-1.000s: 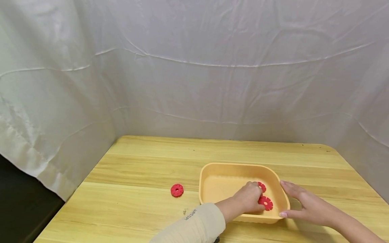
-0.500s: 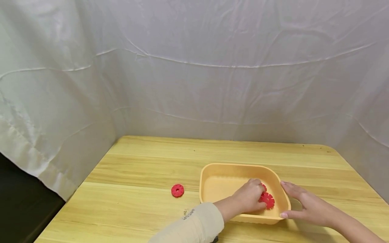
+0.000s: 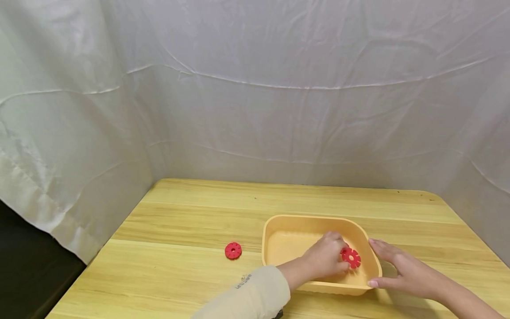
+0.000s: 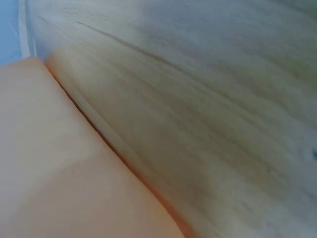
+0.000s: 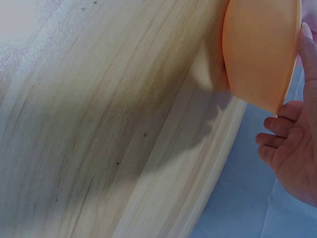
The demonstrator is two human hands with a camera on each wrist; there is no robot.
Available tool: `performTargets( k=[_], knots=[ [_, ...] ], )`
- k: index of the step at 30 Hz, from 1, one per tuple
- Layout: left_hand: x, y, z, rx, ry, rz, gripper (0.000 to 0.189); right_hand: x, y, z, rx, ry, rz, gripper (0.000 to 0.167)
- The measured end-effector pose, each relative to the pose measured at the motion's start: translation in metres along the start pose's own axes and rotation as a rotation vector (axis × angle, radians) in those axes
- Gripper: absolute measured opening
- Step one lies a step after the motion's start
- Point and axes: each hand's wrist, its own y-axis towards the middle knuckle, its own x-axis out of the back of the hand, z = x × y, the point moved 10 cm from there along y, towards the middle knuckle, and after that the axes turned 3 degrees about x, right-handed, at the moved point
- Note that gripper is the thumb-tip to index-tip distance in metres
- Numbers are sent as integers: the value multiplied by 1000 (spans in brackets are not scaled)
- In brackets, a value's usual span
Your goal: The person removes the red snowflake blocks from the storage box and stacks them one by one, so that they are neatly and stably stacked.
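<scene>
Inside the yellow-orange plastic basin (image 3: 296, 217), my left hand (image 3: 324, 254) curls its fingers and pinches a red notched disc (image 3: 352, 258) with a centre hole. A second red disc (image 3: 345, 246) lies just behind it, mostly hidden by the fingers; whether the two are joined cannot be seen. My right hand (image 3: 408, 270) touches the basin's right end from outside, fingertips and thumb spread along the rim. The right wrist view shows that hand (image 5: 299, 144) against the basin's outer wall (image 5: 260, 49). No hand or disc appears in the left wrist view, only a pale surface and wood.
Another red notched disc (image 3: 233, 250) lies flat on the wooden table (image 3: 179, 221), left of the basin. Pale cloth (image 3: 279, 110) hangs behind the table and at both sides. A dark area (image 3: 32, 266) shows past the table's left edge.
The left hand has shifted slightly up and back within the basin, and the red disc at its fingers has moved and tilted with it. The right hand stays on the rim.
</scene>
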Motion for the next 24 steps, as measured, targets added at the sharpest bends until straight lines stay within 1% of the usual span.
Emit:
performTargets(
  k=[2, 4, 10, 15, 18, 24],
  knots=[
    [3, -2, 3, 23, -17, -9, 28, 0, 0, 1, 1, -1, 4, 88],
    [7, -4, 5, 29, -32, -25, 30, 0, 0, 1, 5, 1, 6, 88],
    [19, -8, 9, 21, -103, -64, 27, 0, 0, 2, 8, 12, 5, 86],
    [25, -12, 12, -3, -119, -93, 27, -1, 0, 2, 10, 14, 7, 87],
    [28, -15, 14, -11, -146, -108, 29, -1, 0, 2, 11, 14, 9, 87],
    [37, -20, 22, 10, -195, -132, 31, -1, 0, 1, 4, 15, 8, 87]
  ],
)
